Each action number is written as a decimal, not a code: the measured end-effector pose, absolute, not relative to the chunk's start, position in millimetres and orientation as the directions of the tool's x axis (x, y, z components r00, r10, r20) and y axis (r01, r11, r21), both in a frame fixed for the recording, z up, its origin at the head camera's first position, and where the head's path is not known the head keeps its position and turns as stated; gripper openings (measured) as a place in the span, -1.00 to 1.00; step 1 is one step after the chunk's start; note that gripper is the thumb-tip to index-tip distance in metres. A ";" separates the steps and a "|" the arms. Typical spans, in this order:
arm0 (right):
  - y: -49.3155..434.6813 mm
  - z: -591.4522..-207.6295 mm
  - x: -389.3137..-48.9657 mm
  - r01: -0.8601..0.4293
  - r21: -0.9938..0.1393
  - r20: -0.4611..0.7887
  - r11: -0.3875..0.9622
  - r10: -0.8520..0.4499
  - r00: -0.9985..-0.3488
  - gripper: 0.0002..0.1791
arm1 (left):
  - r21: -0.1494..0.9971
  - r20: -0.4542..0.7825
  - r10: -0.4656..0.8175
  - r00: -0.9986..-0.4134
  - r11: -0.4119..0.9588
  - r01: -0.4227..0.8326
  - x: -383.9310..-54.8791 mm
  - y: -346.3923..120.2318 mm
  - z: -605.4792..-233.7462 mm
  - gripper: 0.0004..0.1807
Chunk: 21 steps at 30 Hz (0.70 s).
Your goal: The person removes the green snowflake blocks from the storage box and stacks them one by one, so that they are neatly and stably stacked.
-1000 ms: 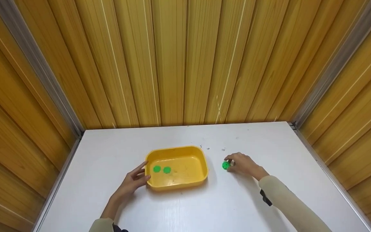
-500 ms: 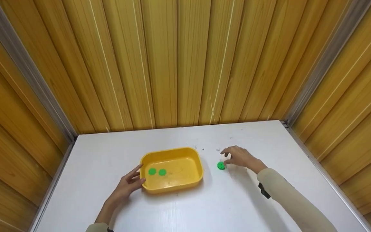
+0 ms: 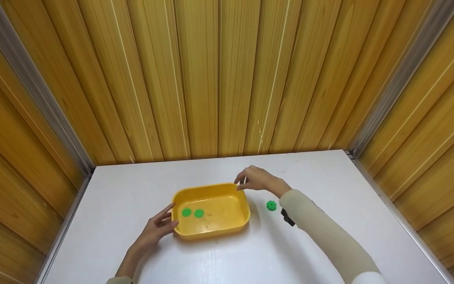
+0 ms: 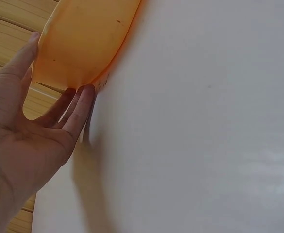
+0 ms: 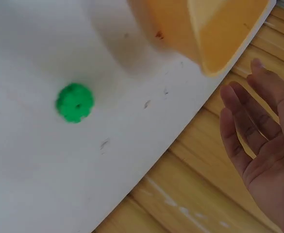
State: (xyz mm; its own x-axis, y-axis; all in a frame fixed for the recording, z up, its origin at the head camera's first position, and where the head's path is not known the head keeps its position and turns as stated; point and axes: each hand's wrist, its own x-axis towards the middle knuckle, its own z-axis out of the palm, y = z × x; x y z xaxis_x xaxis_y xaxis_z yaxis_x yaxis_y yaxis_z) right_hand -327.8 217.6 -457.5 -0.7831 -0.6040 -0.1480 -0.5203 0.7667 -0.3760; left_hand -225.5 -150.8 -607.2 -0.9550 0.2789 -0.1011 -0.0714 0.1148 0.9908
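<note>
My left hand (image 3: 153, 232) touches the left end of a yellow plastic tub (image 3: 246, 223), its fingers fairly straight and spread against the wall. In the left wrist view, the fingertips of the left hand (image 4: 30, 131) meet the rim and lower edge of the tub (image 4: 91, 39). Two green disc pieces (image 3: 186, 212) lie inside on the left. My right hand (image 3: 255, 178) hovers by the tub's far right corner; its fingers are loosely bent and hold nothing. A green notched round piece (image 3: 271, 205) sits on the white table, apart from both the right hand (image 5: 268, 141) and the tub.
The white table (image 3: 124, 189) carries small dark marks, seen in the right wrist view. Yellow wood-patterned panels (image 3: 199, 79) stand behind it and on both sides. Grey metal posts (image 3: 392, 86) run up the corners.
My right hand has let go of the green round piece, leaving it on the table, and moved left to the tub's far right corner. The left hand stays at the tub.
</note>
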 end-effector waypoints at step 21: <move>88.3 -543.0 -317.3 -0.622 -0.215 -0.247 0.753 -0.658 -0.711 -0.67 | 0.992 -0.114 0.302 -0.947 0.077 -0.095 -230.1 -150.9 -608.2 -0.25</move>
